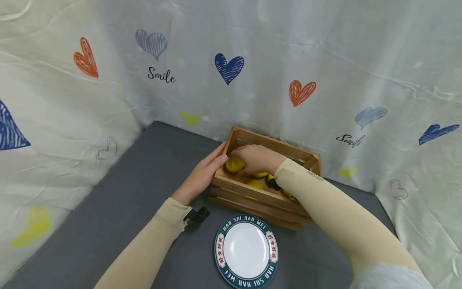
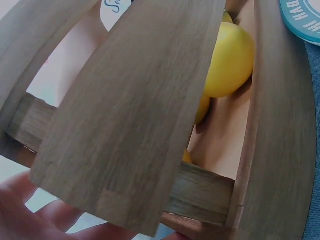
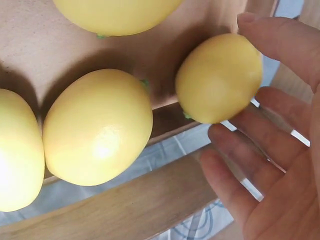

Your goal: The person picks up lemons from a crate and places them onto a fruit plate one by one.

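Observation:
A slatted wooden crate [image 1: 252,192] holds several yellow lemons [image 2: 230,60]. My left hand [image 1: 199,176] rests against the crate's left end, thumb at the rim and fingers along the outside. Parts of its fingers show beyond the slats in the left wrist view. Inside the crate, my right hand [image 1: 258,157] reaches to a lemon [image 3: 218,77] near the left end. Its spread thumb and fingers lie loosely about that lemon, with the thumb tip just off it. Another lemon [image 3: 100,127] lies beside it. My right hand and forearm hide part of the crate's inside in the head view.
A white plate [image 1: 246,249] with a dark green lettered rim lies in front of the crate on the grey tabletop [image 1: 119,208]. Behind the table hangs a pale curtain [image 1: 260,52] printed with hearts, close to the crate's back.

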Demonstrator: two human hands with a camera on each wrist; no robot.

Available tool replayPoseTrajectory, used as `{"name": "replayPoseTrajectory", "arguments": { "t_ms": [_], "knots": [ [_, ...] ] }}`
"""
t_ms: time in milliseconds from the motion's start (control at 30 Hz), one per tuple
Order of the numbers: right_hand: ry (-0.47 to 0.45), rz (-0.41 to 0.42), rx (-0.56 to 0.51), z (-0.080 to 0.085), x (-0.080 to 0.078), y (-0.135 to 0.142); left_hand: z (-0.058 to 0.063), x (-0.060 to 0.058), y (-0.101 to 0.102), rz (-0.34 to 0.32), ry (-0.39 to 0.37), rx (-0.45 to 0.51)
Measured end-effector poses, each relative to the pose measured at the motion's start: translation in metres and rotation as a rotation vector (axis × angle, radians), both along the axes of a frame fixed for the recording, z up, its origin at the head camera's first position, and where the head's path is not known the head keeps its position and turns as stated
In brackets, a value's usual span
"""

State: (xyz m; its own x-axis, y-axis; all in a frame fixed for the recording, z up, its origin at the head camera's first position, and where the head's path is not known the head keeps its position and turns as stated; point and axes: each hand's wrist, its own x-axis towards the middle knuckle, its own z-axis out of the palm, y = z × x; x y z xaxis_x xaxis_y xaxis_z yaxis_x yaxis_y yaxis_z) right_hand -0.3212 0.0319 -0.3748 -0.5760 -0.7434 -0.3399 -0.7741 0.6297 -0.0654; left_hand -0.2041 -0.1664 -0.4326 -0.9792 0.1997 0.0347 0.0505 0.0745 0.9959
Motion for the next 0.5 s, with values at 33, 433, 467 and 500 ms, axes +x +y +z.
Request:
{"name": "replayPoseTrajectory", "arguments": {
  "t_ms": [33, 433, 467, 500],
  "knots": [
    [0.001, 0.005, 0.004, -0.0007, -0.0007, -0.0021, 0.0003, 0.0006, -0.0003, 0.005, 0.001, -0.004],
    [0.044, 0.03, 0.039, -0.0079, -0.0055, -0.0102, -0.0015, -0.0009, 0.0002, 0.004, -0.005, -0.001],
    [0.045, 0.033, 0.043, -0.0082, -0.0059, -0.0103, -0.0024, -0.0013, 0.0005, 0.004, -0.005, -0.001],
    [0.04, 0.037, 0.044, -0.0087, -0.0064, -0.0105, -0.0034, -0.0017, 0.0007, 0.006, -0.004, 0.0]
  ]
}}
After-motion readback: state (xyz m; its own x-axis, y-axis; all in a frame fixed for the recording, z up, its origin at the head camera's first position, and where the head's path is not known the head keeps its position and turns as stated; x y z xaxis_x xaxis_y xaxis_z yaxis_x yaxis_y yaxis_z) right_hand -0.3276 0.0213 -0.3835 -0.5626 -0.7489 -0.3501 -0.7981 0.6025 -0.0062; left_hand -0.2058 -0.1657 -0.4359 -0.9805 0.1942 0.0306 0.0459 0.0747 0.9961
